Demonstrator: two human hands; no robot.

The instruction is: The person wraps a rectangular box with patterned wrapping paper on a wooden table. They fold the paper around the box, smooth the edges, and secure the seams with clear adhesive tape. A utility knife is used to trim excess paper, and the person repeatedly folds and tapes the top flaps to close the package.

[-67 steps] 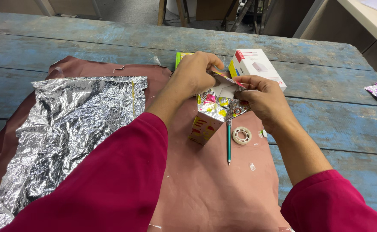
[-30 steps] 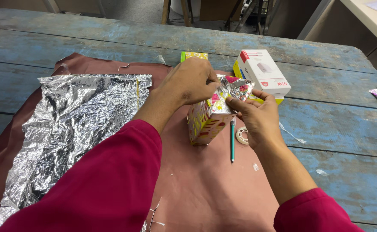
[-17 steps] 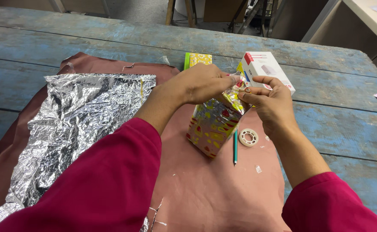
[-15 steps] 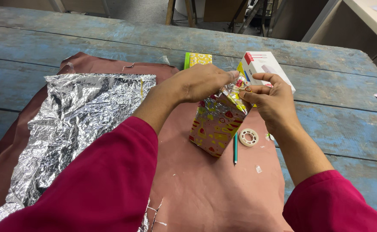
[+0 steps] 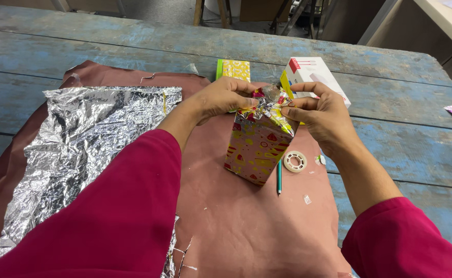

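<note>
Light: bright, even and soft, from above.
Shadows: faint, short ones under the wrapped box [image 5: 259, 146] and both hands.
Glare: white glints on the crumpled foil sheet [image 5: 82, 149].
Focus: sharp at centre; near sleeves slightly soft.
Edges: mild wide-angle bending of the table [image 5: 133, 41] planks.

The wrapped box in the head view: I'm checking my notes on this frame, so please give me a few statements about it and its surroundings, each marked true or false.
1. Both hands pinch the crumpled top of the wrapped box. True: the left hand and the right hand meet at its top end.
2. The tape roll sits on top of the box. False: it lies on the brown paper sheet, to the right of the box.
3. A crinkled silver foil sheet lies left of the box. True.
4. The teal pencil is held in the right hand. False: it lies on the brown paper beside the box.
5. The white carton is behind the hands. True.
</note>
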